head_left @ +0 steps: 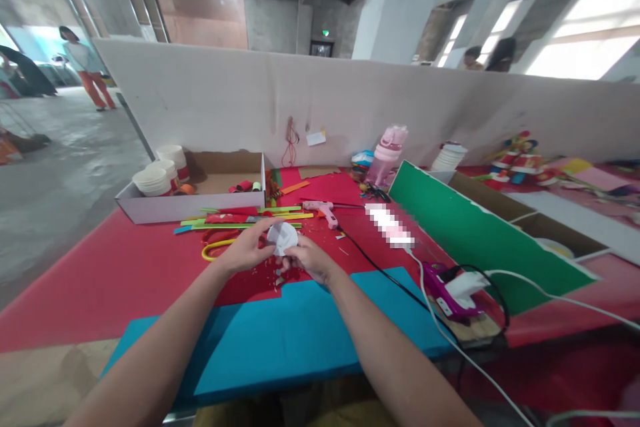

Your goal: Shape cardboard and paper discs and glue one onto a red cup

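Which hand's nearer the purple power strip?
Right. The right hand is left of the purple power strip, across the black cable; the left hand is farther left, beyond the white piece.

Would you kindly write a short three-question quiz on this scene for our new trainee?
1. What do the left hand and right hand hold between them: (a) a pink bottle, (b) a round white piece, or (c) an orange strip?
2. True or false: the pink glue gun lies outside the white-sided box.
3. Fill in the colour: the sheet nearest the wearer is ____.

Key: 1. b; 2. true; 3. blue.
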Motion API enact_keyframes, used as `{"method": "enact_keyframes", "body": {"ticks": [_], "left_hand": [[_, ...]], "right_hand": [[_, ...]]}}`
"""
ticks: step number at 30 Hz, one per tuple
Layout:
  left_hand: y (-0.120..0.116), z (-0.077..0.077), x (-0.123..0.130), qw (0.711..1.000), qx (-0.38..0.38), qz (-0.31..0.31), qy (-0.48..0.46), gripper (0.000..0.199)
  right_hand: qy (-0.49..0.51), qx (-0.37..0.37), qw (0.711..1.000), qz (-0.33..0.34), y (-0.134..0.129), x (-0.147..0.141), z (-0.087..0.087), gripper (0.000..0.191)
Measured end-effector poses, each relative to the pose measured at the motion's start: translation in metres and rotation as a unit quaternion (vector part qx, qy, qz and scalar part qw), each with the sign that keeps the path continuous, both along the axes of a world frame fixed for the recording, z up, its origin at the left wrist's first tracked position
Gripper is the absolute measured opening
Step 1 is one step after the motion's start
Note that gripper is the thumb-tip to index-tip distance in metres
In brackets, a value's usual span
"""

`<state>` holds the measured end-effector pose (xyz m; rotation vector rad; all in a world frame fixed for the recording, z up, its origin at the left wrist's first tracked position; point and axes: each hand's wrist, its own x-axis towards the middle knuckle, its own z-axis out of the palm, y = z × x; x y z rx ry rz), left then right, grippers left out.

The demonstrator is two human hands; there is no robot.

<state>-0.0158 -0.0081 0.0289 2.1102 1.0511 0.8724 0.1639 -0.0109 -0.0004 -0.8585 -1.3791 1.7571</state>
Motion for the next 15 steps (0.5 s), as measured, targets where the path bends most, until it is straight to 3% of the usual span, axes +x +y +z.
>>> {"method": "enact_keyframes", "body": {"ticks": [6, 11, 15], "left_hand": [[0.0011, -0.0023, 0.0007, 0.987, 0.112, 0.007, 0.113, 0.057], [0.0058, -0.0058, -0.0042, 0.988, 0.099, 0.029, 0.114, 0.057], [0.0054, -0.0064, -0.0032, 0.986, 0.104, 0.048, 0.120, 0.055]], "right_hand": [[-0.075, 0.038, 0.996, -0.021, -0.0021, -0.0036, -0.0017, 0.010], [-0.106, 0.086, 0.990, -0.032, -0.0035, -0.0040, -0.0025, 0.027], [-0.157, 0.144, 0.976, -0.038, -0.0026, -0.0038, -0.0063, 0.017]]}}
